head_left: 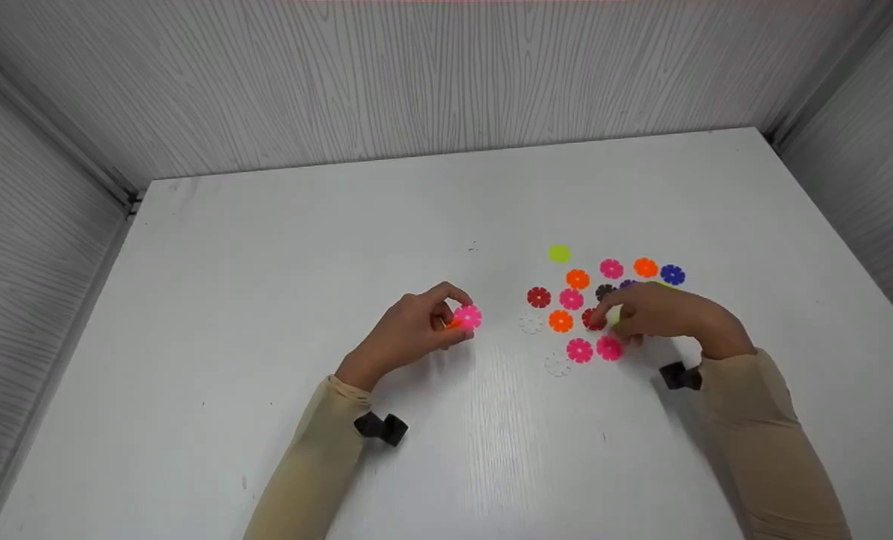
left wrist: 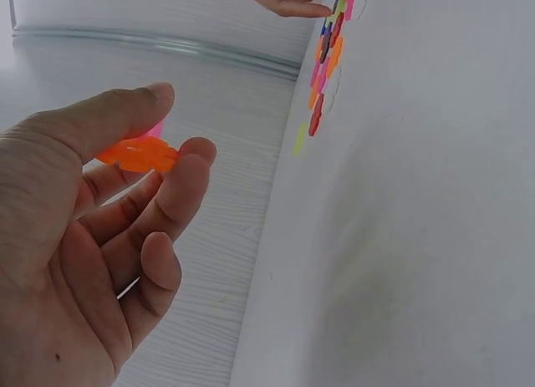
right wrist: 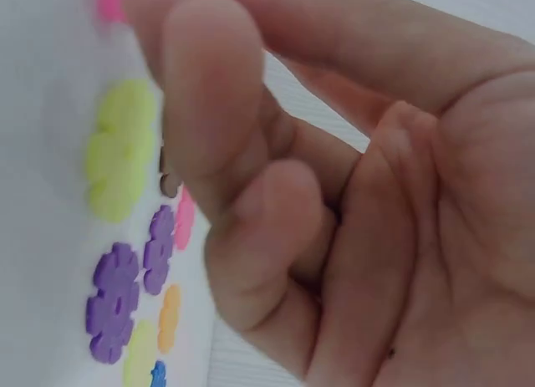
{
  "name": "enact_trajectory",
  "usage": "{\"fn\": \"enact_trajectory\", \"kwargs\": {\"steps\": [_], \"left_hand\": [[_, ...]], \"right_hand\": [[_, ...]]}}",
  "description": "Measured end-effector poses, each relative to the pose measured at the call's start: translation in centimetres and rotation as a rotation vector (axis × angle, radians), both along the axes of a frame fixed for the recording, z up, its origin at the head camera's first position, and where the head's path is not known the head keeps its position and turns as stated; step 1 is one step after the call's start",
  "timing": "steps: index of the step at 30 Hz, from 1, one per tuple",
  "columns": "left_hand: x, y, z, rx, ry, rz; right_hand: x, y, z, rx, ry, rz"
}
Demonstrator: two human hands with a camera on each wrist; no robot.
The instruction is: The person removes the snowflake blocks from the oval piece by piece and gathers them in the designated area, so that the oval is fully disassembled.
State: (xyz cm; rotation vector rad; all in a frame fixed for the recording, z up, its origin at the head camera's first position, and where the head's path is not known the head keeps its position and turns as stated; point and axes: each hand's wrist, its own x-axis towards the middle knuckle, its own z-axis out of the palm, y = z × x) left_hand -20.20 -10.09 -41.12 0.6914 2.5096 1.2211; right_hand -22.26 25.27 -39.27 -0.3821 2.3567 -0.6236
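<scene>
My left hand (head_left: 415,330) pinches an orange notched flower-shaped disc (left wrist: 138,155) and a pink one (head_left: 467,316) between thumb and fingers, above the white table. The two discs meet at an angle; fingers hide exactly how they join. Over the loose discs on the right is my right hand (head_left: 660,311), its index fingertip at a red disc (head_left: 590,319). Its thumb is apart from that fingertip. A bright pink disc (head_left: 609,348) lies just below this hand. In the right wrist view, the curled fingers hide part of the spread, with purple (right wrist: 114,305) and yellow-green (right wrist: 121,151) discs beside them.
Around the right hand, several more discs lie flat on the table (head_left: 266,285), among them orange (head_left: 560,321), dark red (head_left: 539,297), blue (head_left: 672,274) and clear white (head_left: 557,364). A yellow-green disc (head_left: 559,253) sits farthest back. Pale wood-grain panels (head_left: 431,82) border the table.
</scene>
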Motion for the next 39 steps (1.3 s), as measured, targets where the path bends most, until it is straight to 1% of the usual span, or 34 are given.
{"fn": "enact_trajectory", "kwargs": {"steps": [2,5,8,14,21,26,30,34,39], "left_hand": [[0.0,0.1,0.0,-0.006,-0.017,-0.008],[0.0,0.3,0.0,-0.017,-0.019,-0.015],[0.1,0.4,-0.1,-0.034,-0.004,-0.015],[0.3,0.6,-0.1,-0.047,0.030,-0.012],[0.6,1.2,0.3,-0.049,0.031,0.008],[1.0,1.7,0.4,-0.048,0.114,0.025],[1.2,2.0,0.2,-0.035,0.155,0.024],[1.3,2.3,-0.1,-0.037,0.196,-0.006],[1.5,2.8,-0.1,-0.043,0.255,-0.042]], "right_hand": [[0.2,-0.4,0.2,-0.024,0.045,0.011],[0.5,-1.1,0.4,-0.054,0.091,0.011],[0.9,-2.0,0.6,-0.071,0.122,0.007],[1.8,-3.4,0.9,-0.102,0.172,0.032],[2.6,-4.9,1.1,-0.122,0.257,0.059],[3.1,-5.7,1.1,-0.142,0.358,0.097],[3.4,-6.2,1.1,-0.160,0.399,0.121],[3.6,-6.7,1.2,-0.168,0.387,0.120],[3.9,-7.3,1.4,-0.163,0.359,0.116]]}}
